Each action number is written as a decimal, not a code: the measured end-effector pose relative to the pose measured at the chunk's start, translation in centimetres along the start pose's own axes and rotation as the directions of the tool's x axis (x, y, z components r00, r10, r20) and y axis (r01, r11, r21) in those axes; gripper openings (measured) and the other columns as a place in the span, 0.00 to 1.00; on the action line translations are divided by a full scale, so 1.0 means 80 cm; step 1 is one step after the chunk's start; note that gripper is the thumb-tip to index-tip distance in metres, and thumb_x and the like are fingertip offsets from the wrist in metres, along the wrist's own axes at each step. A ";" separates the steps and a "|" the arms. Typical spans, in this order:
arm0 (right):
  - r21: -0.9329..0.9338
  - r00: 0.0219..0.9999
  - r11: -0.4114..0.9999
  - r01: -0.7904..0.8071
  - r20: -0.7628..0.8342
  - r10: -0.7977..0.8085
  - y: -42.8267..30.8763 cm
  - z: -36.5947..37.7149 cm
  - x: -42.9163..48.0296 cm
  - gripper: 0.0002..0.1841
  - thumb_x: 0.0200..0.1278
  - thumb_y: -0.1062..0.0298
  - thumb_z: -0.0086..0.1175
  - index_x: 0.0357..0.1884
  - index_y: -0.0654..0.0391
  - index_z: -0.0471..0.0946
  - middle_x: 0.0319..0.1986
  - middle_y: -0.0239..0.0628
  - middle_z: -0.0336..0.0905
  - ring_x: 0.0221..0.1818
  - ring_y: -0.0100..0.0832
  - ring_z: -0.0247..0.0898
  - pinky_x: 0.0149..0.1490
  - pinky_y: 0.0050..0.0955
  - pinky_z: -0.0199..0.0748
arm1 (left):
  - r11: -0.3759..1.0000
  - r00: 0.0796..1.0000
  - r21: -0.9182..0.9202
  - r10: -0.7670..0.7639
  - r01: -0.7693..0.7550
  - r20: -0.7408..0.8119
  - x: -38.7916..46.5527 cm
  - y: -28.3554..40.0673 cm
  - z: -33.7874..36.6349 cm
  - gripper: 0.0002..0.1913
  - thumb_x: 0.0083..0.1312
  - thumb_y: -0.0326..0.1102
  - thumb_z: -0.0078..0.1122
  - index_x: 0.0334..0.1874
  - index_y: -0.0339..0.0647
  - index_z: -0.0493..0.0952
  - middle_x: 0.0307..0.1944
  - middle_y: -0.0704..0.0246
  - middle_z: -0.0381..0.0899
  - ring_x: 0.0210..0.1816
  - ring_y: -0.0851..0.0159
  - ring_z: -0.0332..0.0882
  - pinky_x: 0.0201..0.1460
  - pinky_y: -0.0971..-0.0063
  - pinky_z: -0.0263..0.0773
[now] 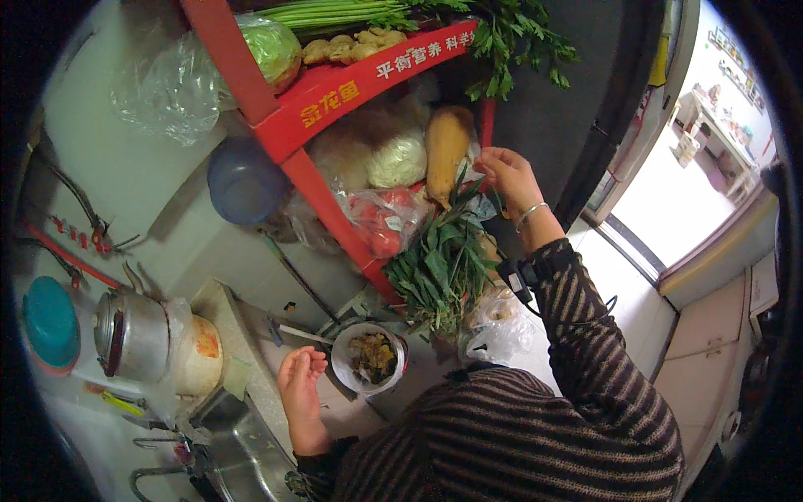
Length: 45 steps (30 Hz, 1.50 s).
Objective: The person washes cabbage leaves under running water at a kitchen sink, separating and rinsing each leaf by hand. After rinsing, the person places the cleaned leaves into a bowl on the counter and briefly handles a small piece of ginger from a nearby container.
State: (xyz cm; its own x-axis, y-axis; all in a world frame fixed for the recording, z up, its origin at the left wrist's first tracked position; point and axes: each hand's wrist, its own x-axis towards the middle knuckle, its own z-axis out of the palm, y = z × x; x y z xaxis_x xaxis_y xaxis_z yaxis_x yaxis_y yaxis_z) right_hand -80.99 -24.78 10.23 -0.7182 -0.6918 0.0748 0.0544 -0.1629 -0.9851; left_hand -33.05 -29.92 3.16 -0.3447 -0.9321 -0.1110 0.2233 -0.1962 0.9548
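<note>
My right hand (509,179) is raised beside the red shelf rack (339,213), just right of a butternut squash (448,150); its fingertips are close together, and whether they pinch anything is unclear. Under it lies a heap of long green leaves (439,257). Bagged tomatoes (382,219) and a wrapped pale cabbage (396,160) sit to the left on the same shelf. My left hand (302,376) is held with curled fingers above the floor, left of a white bucket (339,364) containing scraps (373,357). Nothing shows in that hand, though its palm is partly hidden.
Ginger (351,47), a green cabbage (273,50) and celery (339,14) fill the upper shelf. A steel sink (251,445) and a metal pot (141,329) are at left. White plastic bags (502,329) lie near my body. Beyond a doorway at right stands a table (728,138).
</note>
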 end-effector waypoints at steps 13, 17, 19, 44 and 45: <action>-0.225 0.996 0.974 0.000 -0.090 -0.021 0.128 -0.007 0.181 0.26 0.58 0.55 0.58 0.53 0.65 0.75 0.39 0.42 0.80 0.45 0.37 0.76 0.47 0.31 0.73 | 0.995 0.999 0.096 0.003 0.002 -0.053 0.026 0.015 0.063 0.07 0.70 0.31 0.51 0.44 0.35 0.75 0.36 0.65 0.80 0.36 0.70 0.77 0.44 0.74 0.74; -0.311 1.000 0.950 -0.024 -0.024 0.017 0.185 -0.006 0.229 0.34 0.58 0.48 0.55 0.59 0.65 0.69 0.51 0.54 0.74 0.51 0.49 0.74 0.53 0.41 0.72 | 0.990 0.996 0.137 -0.018 0.030 -0.093 0.040 0.016 0.083 0.07 0.70 0.31 0.51 0.44 0.35 0.75 0.36 0.65 0.80 0.35 0.69 0.77 0.44 0.73 0.74; -0.245 0.996 0.966 -0.085 0.013 0.091 0.206 -0.001 0.243 0.37 0.58 0.46 0.55 0.62 0.65 0.66 0.56 0.57 0.71 0.55 0.52 0.71 0.57 0.40 0.69 | 0.987 0.996 0.158 -0.028 0.041 -0.082 0.044 0.017 0.091 0.07 0.70 0.31 0.51 0.44 0.35 0.75 0.36 0.65 0.80 0.35 0.69 0.77 0.44 0.73 0.74; -0.634 0.908 0.771 0.063 -0.284 -0.308 0.224 -0.027 0.212 0.14 0.56 0.70 0.52 0.46 0.54 0.78 0.41 0.49 0.79 0.45 0.51 0.75 0.50 0.43 0.73 | 0.972 0.991 0.199 -0.117 0.127 -0.059 0.088 -0.014 0.123 0.08 0.70 0.33 0.52 0.44 0.34 0.75 0.35 0.65 0.80 0.36 0.70 0.76 0.45 0.75 0.73; -0.635 0.911 0.766 0.102 -0.250 -0.328 0.223 -0.029 0.210 0.14 0.56 0.70 0.52 0.45 0.55 0.78 0.41 0.49 0.79 0.45 0.51 0.75 0.49 0.44 0.73 | 0.968 0.989 0.206 -0.132 0.144 -0.072 0.087 -0.016 0.121 0.08 0.70 0.33 0.52 0.44 0.34 0.75 0.35 0.65 0.80 0.36 0.70 0.76 0.45 0.75 0.73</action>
State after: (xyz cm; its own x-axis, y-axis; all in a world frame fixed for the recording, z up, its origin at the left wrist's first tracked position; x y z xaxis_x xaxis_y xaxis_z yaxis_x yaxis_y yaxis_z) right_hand -93.68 -37.68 -6.43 -0.8454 -0.4011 0.3527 -0.4717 0.2512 -0.8452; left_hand -44.58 -33.19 3.85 -0.3044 -0.9176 -0.2555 -0.0215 -0.2615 0.9650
